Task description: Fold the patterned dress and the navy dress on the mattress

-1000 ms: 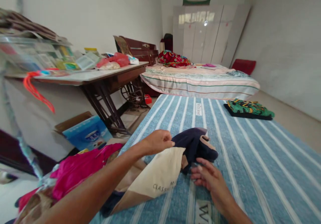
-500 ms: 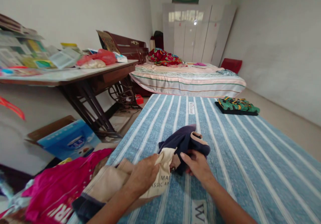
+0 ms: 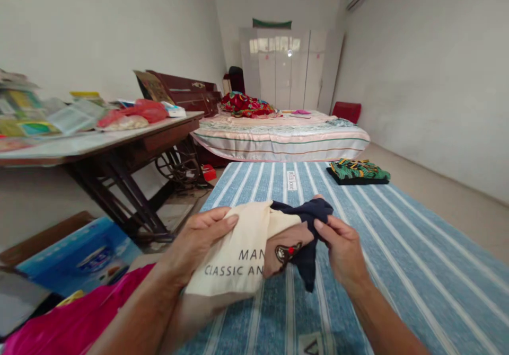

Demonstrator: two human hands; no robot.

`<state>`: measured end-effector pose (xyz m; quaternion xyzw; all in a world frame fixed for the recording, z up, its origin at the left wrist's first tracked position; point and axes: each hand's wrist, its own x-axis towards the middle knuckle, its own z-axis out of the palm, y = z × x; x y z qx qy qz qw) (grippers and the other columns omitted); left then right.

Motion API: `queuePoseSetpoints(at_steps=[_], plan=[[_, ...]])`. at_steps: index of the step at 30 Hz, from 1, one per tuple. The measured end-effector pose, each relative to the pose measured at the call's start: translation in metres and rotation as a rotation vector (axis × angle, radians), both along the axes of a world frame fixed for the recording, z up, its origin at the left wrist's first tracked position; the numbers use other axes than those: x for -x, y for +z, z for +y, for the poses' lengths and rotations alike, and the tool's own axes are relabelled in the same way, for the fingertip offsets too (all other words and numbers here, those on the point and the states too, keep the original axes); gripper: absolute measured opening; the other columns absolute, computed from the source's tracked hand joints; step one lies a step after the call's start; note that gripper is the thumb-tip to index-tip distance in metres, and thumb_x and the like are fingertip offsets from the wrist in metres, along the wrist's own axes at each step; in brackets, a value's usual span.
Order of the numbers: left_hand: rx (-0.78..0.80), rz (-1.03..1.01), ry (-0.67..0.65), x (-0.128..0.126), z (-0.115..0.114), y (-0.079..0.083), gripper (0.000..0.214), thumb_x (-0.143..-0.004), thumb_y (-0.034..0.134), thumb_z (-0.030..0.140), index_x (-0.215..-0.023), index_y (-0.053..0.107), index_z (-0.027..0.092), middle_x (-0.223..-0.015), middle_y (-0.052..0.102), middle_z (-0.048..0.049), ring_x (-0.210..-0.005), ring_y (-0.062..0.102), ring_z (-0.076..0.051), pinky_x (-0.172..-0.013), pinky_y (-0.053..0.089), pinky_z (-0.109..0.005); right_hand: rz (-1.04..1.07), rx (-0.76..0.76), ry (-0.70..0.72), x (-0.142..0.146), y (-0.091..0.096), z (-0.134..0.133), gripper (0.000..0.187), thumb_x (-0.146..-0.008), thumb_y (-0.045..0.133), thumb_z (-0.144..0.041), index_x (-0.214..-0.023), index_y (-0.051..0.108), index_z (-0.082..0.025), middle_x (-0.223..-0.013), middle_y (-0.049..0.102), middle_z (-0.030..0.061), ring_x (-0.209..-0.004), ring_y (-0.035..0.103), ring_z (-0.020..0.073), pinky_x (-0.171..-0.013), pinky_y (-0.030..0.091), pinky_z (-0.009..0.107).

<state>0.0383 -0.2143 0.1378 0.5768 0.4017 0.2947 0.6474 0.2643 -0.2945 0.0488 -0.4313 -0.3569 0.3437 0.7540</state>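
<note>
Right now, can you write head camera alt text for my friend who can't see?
A person's left hand and right hand hold a cream, tan and navy piece of clothing over a blue striped sheet. Folded clothes lie farther back on the right.

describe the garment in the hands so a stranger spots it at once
Find the blue striped cover in the foreground. Over it, the left hand and right hand hold the garment between them. Unlike the pink cloth or folded green cloth, it is cream, tan and navy, lettered "MAN".

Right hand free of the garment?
No, the right hand holds the garment by its navy part, thumb on top.
</note>
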Motion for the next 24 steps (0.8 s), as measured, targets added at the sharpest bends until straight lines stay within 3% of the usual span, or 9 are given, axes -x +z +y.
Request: queuePoseSetpoints(at_steps=[2,4,7,9,13,17,21,24], plan=[[-0.017,-0.104,0.009,-0.014,0.002,0.005,0.042,-0.058,0.072,0.040,-0.090,0.062,0.015,-0.063,0.066,-0.0034,-0.053,0.062,-0.018,-0.053,0.050,-0.029,-0.016,-0.115,-0.073,-0.011,0.021,-0.007,0.018,-0.073,0.068,-0.032,-0.086,0.071,-0.021,-0.073,0.065,-0.0002,-0.071,0.057,0.0166,-0.071,0.045,0.030],[-0.108,-0.044,0.028,-0.027,0.007,-0.001,0.034,-0.063,0.067,0.041,-0.085,0.062,0.016,-0.063,0.066,-0.0034,-0.055,0.062,-0.019,-0.054,0.050,-0.030,-0.098,-0.191,-0.182,-0.018,0.037,-0.012,0.016,-0.074,0.067,-0.031,-0.087,0.070,-0.022,-0.072,0.062,-0.0009,-0.069,0.055,0.0154,-0.068,0.044,0.029],[-0.423,0.272,0.175,-0.039,0.015,-0.027,0.024,-0.063,0.063,0.039,-0.071,0.062,0.017,-0.065,0.065,-0.0039,-0.066,0.063,-0.022,-0.061,0.051,-0.031,-0.369,-0.181,-0.373,-0.017,0.047,-0.015,0.010,-0.079,0.062,-0.029,-0.076,0.066,-0.020,-0.067,0.054,-0.0020,-0.064,0.049,0.0128,-0.062,0.040,0.025],[-0.590,0.378,0.262,-0.041,0.014,-0.045,0.026,-0.062,0.062,0.039,-0.077,0.063,0.018,-0.079,0.067,-0.0056,-0.081,0.064,-0.024,-0.072,0.051,-0.034,-0.577,-0.142,-0.405,-0.005,0.045,-0.010,0.017,-0.082,0.057,-0.026,-0.067,0.060,-0.019,-0.065,0.048,-0.0023,-0.063,0.046,0.0119,-0.061,0.037,0.025],[-0.586,0.300,0.187,-0.034,-0.006,-0.068,0.043,-0.068,0.056,0.034,-0.108,0.057,0.019,-0.108,0.064,-0.0081,-0.104,0.059,-0.025,-0.084,0.049,-0.034,-0.781,-0.074,-0.166,0.038,0.025,0.010,0.023,-0.083,0.051,-0.020,-0.060,0.052,-0.019,-0.066,0.046,-0.0024,-0.065,0.048,0.0110,-0.062,0.038,0.023],[-0.398,0.175,0.149,-0.024,-0.024,-0.080,0.071,-0.061,0.062,0.025,-0.129,0.041,0.018,-0.128,0.054,-0.0109,-0.115,0.053,-0.026,-0.089,0.048,-0.034,-0.726,0.022,0.089,0.077,0.003,0.021,0.015,-0.082,0.049,-0.015,-0.075,0.061,-0.021,-0.076,0.058,-0.0009,-0.072,0.056,0.0112,-0.068,0.042,0.022],[-0.292,0.146,0.319,-0.015,-0.027,-0.095,0.071,-0.055,0.071,0.026,-0.122,0.050,0.016,-0.111,0.064,-0.0092,-0.107,0.058,-0.028,-0.088,0.048,-0.035,-0.725,-0.021,0.231,0.094,-0.009,0.010,0.020,-0.082,0.046,-0.012,-0.083,0.064,-0.022,-0.080,0.063,-0.0004,-0.077,0.059,0.0120,-0.072,0.044,0.021],[-0.172,0.093,0.393,-0.012,-0.025,-0.106,0.059,-0.054,0.074,0.027,-0.110,0.060,0.014,-0.097,0.069,-0.0075,-0.097,0.062,-0.028,-0.080,0.051,-0.033,-0.785,-0.064,0.256,0.086,-0.009,-0.004,0.017,-0.081,0.049,-0.014,-0.082,0.064,-0.022,-0.076,0.063,-0.0005,-0.073,0.059,0.0119,-0.069,0.045,0.021]])
